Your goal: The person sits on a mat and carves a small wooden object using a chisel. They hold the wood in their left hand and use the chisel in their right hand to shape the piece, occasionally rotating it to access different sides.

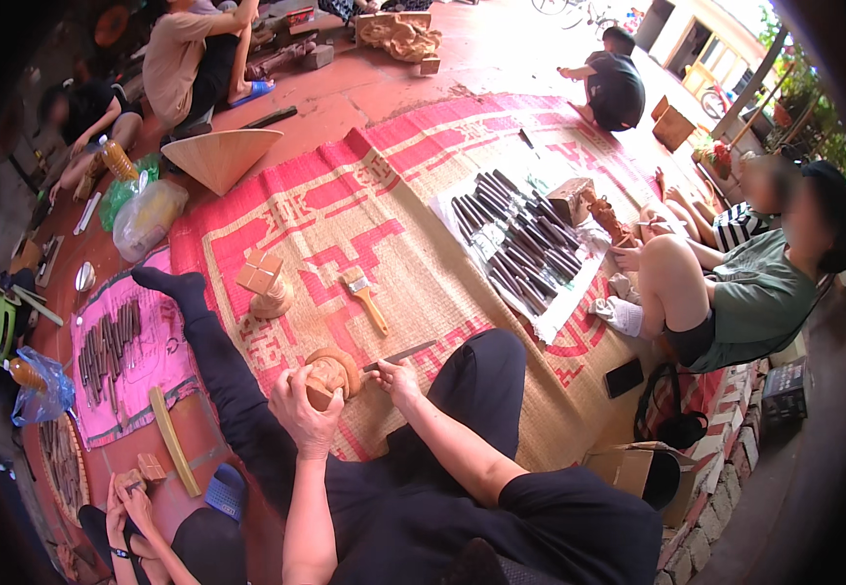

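My left hand [308,414] is wrapped around a round, reddish-brown wood carving [335,368], which rests low between my legs. A slim dark carving tool [416,351] is gripped in my right hand [399,383], just right of the carving. One end of the tool points toward the wood, the other out to the upper right; its exact kind is too small to tell. On the mat beyond the carving lie a flat paintbrush [365,300] with a yellow handle and a wooden piece with a block-shaped top [265,283].
Many dark-handled tools [520,234] lie on a white sheet at the right; more sit on a pink cloth [164,375] at the left. Several people sit around the red-and-straw mat [345,195], one at lower left holding a wood block [130,482]. A phone [624,378] lies at right.
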The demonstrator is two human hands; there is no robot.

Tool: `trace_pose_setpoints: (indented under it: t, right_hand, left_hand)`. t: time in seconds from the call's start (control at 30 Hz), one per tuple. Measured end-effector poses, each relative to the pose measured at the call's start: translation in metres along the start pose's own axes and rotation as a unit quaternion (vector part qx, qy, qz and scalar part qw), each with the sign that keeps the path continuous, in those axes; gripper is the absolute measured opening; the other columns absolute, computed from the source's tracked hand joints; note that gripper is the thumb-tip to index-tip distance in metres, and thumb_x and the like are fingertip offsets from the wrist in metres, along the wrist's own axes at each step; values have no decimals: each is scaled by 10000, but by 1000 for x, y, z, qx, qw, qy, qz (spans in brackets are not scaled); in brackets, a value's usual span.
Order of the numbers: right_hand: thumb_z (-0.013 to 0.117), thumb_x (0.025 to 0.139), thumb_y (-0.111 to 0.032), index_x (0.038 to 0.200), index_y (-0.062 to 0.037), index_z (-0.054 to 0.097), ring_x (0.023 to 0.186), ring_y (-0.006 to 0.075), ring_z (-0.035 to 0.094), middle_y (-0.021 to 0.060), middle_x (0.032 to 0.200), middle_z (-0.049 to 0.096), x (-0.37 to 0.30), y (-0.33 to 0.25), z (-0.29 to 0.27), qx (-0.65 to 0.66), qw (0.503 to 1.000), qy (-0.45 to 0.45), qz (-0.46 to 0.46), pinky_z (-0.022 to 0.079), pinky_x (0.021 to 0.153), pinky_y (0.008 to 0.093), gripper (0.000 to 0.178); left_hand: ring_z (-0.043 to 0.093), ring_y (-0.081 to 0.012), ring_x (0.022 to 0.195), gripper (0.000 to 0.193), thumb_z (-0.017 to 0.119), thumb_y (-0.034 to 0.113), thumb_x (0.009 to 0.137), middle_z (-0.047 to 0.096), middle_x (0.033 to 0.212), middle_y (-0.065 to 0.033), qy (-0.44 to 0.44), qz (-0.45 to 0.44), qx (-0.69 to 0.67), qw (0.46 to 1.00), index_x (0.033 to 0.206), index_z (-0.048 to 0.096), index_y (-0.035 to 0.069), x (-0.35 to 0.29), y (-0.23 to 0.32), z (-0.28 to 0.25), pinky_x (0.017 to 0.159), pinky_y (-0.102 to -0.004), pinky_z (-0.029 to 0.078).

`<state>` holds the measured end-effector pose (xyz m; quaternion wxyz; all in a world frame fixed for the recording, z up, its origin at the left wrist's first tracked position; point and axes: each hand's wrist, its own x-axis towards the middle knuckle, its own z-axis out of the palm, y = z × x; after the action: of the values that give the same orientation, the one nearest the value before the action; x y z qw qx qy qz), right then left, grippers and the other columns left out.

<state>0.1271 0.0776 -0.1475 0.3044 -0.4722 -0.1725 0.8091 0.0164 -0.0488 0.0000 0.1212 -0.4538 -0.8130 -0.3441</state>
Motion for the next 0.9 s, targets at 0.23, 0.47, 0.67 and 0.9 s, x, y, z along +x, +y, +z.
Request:
trace_pose_setpoints:
  t: [0.23, 0.47, 0.67, 0.9]
  right_hand:
    - [639, 829, -48, 917, -120, 439, 629, 158, 638, 49, 792, 613, 8, 15, -1, -7, 997, -69, 22, 506, 555, 259, 230]
    - [652, 823, -70, 905, -111, 441, 638, 148, 637, 38, 799, 606, 13, 2, 1, -9, 998, -59, -7, 508, 545, 254, 230]
    - [628, 837, -67, 860, -95, 447, 615, 137, 630, 41, 773, 590, 14, -2, 2, -65, 997, -8, -49, 488, 455, 227, 185]
    - [644, 829, -85, 873, -93, 481, 600, 132, 626, 33, 744, 609, 1, -11, 21, -72, 993, -86, -49, 466, 482, 233, 169]
  left_hand:
    - [496, -312, 1014, 537, 721, 297, 609, 493, 1060, -106, -7, -18, 0, 1000, 1080, 521, 133, -5, -4, -2, 837, -451, 384]
    - [499, -298, 1018, 539, 722, 282, 606, 483, 1036, -92, 11, 0, -10, 1000, 1082, 524, 125, -7, -4, -2, 839, -444, 387]
    - [494, -313, 1014, 566, 727, 309, 611, 482, 1075, -108, 7, 7, -4, 1000, 1104, 512, 134, -7, -5, -1, 821, -459, 384]
    - [495, -315, 1014, 557, 726, 312, 615, 488, 1074, -106, 8, 0, -11, 1000, 1097, 513, 133, -10, -7, -1, 823, -458, 386]
